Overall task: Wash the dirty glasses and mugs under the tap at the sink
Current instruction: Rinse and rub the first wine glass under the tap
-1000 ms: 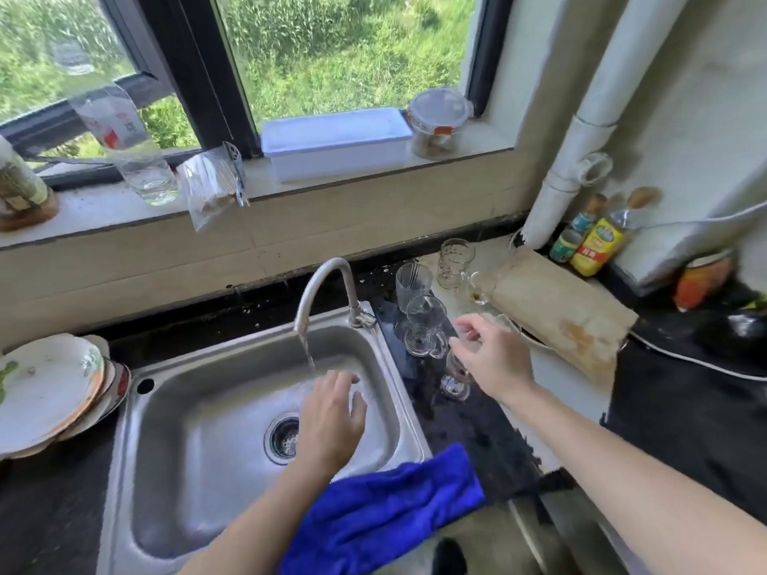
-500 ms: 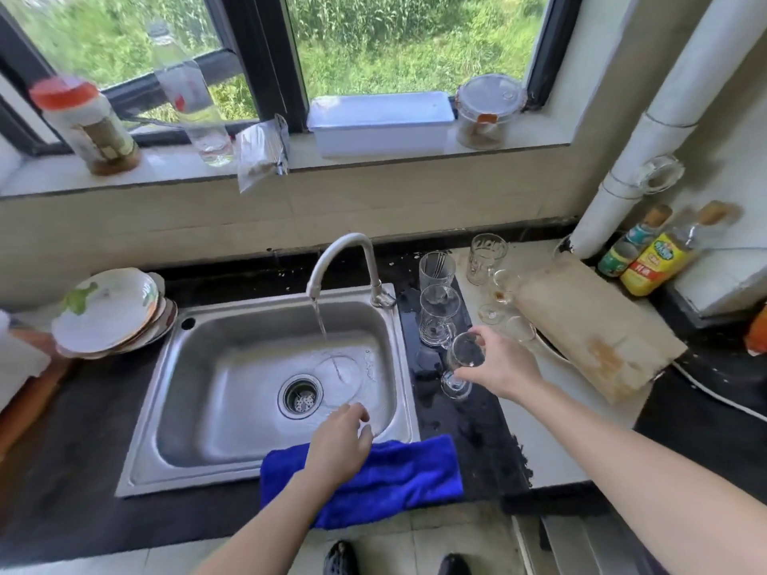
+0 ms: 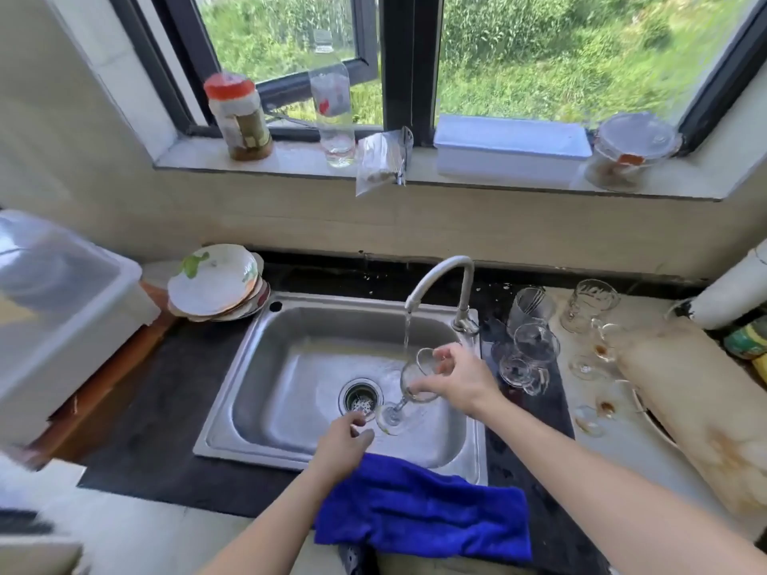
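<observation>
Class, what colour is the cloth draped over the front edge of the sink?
The cloth is bright blue, seen best in the head view.

1. Bright daylight pours through the black-framed window behind the stainless steel sink.
2. Glare sheens the sink's basin.
3. Wide-angle bending curves the frame edges; the translucent plastic box left of the sink is blurred.
</observation>
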A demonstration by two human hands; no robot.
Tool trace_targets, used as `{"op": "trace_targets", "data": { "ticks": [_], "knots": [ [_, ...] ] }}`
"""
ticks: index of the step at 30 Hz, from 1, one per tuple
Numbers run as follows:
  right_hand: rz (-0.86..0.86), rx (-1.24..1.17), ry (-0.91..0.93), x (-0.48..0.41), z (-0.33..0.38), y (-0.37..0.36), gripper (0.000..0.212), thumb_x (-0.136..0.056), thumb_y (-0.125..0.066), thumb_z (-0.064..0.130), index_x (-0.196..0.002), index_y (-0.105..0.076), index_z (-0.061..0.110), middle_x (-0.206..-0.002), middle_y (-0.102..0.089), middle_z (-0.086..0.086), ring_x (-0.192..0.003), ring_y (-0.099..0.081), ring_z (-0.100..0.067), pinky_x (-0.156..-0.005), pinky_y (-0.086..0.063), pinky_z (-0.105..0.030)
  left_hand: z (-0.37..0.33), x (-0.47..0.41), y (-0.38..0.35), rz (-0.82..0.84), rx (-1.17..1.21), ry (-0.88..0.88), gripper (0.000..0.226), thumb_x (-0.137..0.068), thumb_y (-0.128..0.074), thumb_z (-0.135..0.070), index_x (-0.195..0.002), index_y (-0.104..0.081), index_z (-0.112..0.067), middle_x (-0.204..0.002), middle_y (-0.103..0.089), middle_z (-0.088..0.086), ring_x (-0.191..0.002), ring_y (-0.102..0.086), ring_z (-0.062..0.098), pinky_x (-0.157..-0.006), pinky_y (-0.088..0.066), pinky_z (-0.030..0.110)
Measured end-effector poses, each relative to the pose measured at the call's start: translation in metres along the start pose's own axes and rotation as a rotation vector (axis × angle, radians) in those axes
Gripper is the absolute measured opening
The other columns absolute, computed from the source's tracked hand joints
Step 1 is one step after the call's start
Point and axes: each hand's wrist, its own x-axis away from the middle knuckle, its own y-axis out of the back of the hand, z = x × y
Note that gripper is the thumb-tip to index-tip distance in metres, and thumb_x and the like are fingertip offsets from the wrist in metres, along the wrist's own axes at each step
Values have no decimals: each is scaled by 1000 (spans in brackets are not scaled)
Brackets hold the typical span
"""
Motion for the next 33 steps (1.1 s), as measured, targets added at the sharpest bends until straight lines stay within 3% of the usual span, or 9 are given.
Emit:
{"op": "trace_targets", "data": {
  "ticks": [3,8,11,13,18,23,26,29,33],
  "knots": [
    [-10,-49,-100,-22,12,-32,82,-52,-83,56,-121,-53,23,-95,-59,10,-89,-60,-11,-84,-52,-37,9,-26,16,78,292,159,7,-91,-56,-12,-86,-51,-13,-64,-46,3,-49,-43,15,-43,-30,18],
    [-51,-96,-309,-61,14,-65,89,-44,-79,66,-117,-55,21,-108,-63,1,-97,-61,-21,-79,-50,-35,23,-72,26,230,645,294,26,-94,-48,-5,-71,-40,-17,-54,-29,-4,-43,-25,9,-43,-18,16],
    [-76,-166,-410,-77,11,-73,95,-39,-78,67,-117,-55,18,-106,-64,-1,-93,-67,-23,-68,-48,-37,23,-95,26,204,702,356,9,-92,-52,-4,-84,-50,-8,-63,-42,5,-52,-41,16,-46,-35,24],
    [-91,-200,-464,-84,10,-74,94,-35,-77,68,-111,-54,18,-94,-64,2,-84,-70,-20,-62,-49,-36,22,-107,23,159,702,386,3,-91,-54,-5,-93,-53,-5,-75,-51,11,-64,-51,21,-56,-48,29],
    [-84,-210,-511,-95,11,-79,93,-36,-76,70,-110,-53,18,-94,-64,2,-77,-70,-17,-65,-59,-36,20,-134,14,84,800,444,8,-93,-51,0,-93,-48,-7,-78,-56,14,-66,-57,24,-68,-53,36],
    [-49,-162,-452,-100,11,-79,79,-45,-73,72,-110,-50,34,-99,-60,12,-76,-69,-13,-54,-55,-28,14,-149,9,53,790,431,17,-93,-51,2,-84,-45,-11,-81,-53,14,-65,-54,27,-67,-55,42],
    [13,-127,-355,-103,7,-71,87,-49,-72,73,-124,-48,36,-112,-56,12,-95,-63,-15,-67,-54,-33,11,-154,14,101,742,409,17,-92,-47,6,-88,-46,-11,-81,-52,14,-62,-53,26,-61,-56,39],
    [108,-214,-203,-106,5,-60,91,-55,-85,51,-135,-45,36,-125,-50,16,-106,-57,-10,-85,-54,-33,6,-156,19,168,697,417,17,-90,-48,7,-89,-47,-10,-83,-57,18,-59,-58,27,-58,-56,39],
    [161,-251,-115,-114,10,-54,69,-59,-92,26,-116,-53,32,-111,-58,12,-93,-63,-10,-67,-49,-16,3,-155,25,234,686,452,12,-93,-49,1,-92,-49,-12,-84,-63,15,-60,-64,29,-52,-56,36]
  ]
}}
